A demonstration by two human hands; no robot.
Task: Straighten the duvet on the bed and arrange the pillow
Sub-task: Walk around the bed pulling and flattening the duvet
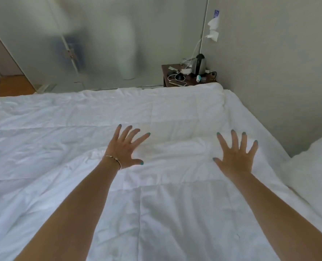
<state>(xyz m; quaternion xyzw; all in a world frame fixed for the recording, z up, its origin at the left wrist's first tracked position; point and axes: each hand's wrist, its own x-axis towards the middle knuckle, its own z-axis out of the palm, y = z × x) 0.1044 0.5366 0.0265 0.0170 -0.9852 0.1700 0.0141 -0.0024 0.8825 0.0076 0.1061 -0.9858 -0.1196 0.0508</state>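
Pressing duvet (156, 113), fingers (233, 137) spread, pillow (314, 166) — cut off

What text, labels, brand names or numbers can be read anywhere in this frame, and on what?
None can be read.
Blue tag high on the wall: print too blurred to read.
Kettle, phone and other items on the nightstand: any markings too small to tell.
Duvet, pillow: plain white, no print visible.

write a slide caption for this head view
Left hand and right hand, fingers spread, on the rumpled white cotton duvet; white pillow at right.
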